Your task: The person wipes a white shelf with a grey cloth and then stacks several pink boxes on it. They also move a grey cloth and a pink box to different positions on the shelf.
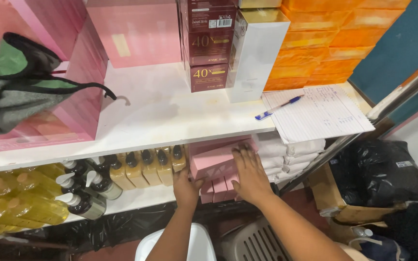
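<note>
A: In the head view, where does the pink box point(215, 162) lie from each grip?

B: It lies right under the right hand point(250, 175), whose palm and spread fingers press flat on its top and near end. The left hand point(186, 187) is at the box's left lower corner, fingers curled up against that end, thumb hidden. So both grips are on it: the right one opened flat, not clamped; the left half closed round the corner.

A: And its long axis?

B: It runs left to right across the person, tilted slightly upward toward the right. The right hand covers more of it; the left only reaches the end.

A: What is it lying on?

B: On a stack of smaller pink boxes point(217, 187) on the lower shelf point(139, 197), beneath the white upper shelf point(170, 116). Just left of the left grip stand amber pump bottles point(141, 166); further left, yellow bottles point(15, 198). Just right of the right grip sit folded white packs point(293, 154).

A: And the room above?

B: Headroom is tight; the upper shelf's edge hangs over the box. On it, beyond the grips, are maroon boxes point(209, 48), a white carton point(255, 58), orange boxes point(325, 43), and a lined sheet point(320, 113) with a blue pen point(279, 107). A black bag point(378, 174) is on the floor to the right.
</note>
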